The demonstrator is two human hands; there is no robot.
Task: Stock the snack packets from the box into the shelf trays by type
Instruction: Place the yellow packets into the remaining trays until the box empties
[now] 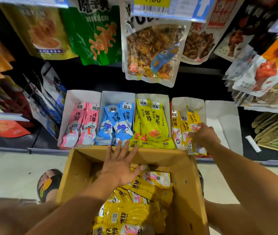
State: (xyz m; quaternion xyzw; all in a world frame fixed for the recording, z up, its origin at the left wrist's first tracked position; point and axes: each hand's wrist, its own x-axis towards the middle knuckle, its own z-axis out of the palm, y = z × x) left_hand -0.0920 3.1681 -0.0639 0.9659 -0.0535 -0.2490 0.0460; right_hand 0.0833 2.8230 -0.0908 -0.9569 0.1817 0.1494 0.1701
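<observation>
- Yellow snack packets point(135, 214) with white ends lie in a loose heap inside the cardboard box point(185, 184), which sits open just in front of the shelf edge.
- Left hand point(119, 168) hovers above the heap, palm down, fingers spread and straight towards the box's far rim, holding nothing.
- Right hand point(204, 136) reaches past the box into the fourth tray point(197, 102), its fingers curled and pinching one of the matching packets point(177, 129) that stand there.
- Left of that tray, side by side and touching, stand three more white trays: pink packets point(82, 122), blue packets point(116, 122) and brighter yellow packets point(150, 122).
- Another white tray point(226, 119) stands just right of the right hand.
- Above the trays hang larger pouches: a clear pouch point(151, 51) of brown shreds in the middle and a green bag point(97, 36) to its left.
- A yellow price tag point(151, 4) is at the top edge.
- A foot in a dark sandal point(48, 184) rests on the pale floor left of the box.
</observation>
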